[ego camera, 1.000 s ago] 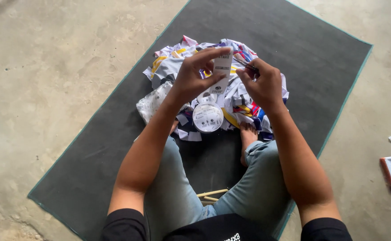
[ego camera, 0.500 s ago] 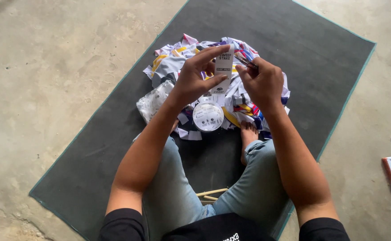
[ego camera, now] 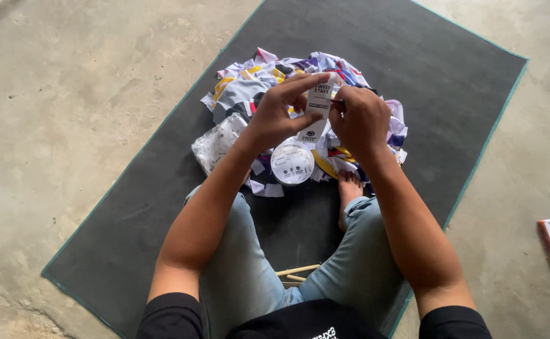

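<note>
Bare grey concrete floor [ego camera: 68,94], dark grey rectangular mat with green edging [ego camera: 432,81] across it, in daylight.

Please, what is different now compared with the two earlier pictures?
Almost nothing visibly changed. The left hand and right hand still hold the small white tag between them over the pile of cloth scraps; the round white lid stayed put.

Little changed over the second. Left hand [ego camera: 275,116] stretched forefinger further along top edge of white card tag [ego camera: 318,107], above round white lid [ego camera: 292,163]. Right hand [ego camera: 360,119] shifted slightly closer to tag's right edge. Tag tilted a little more upright over lid. View itself drifted slightly.
</note>
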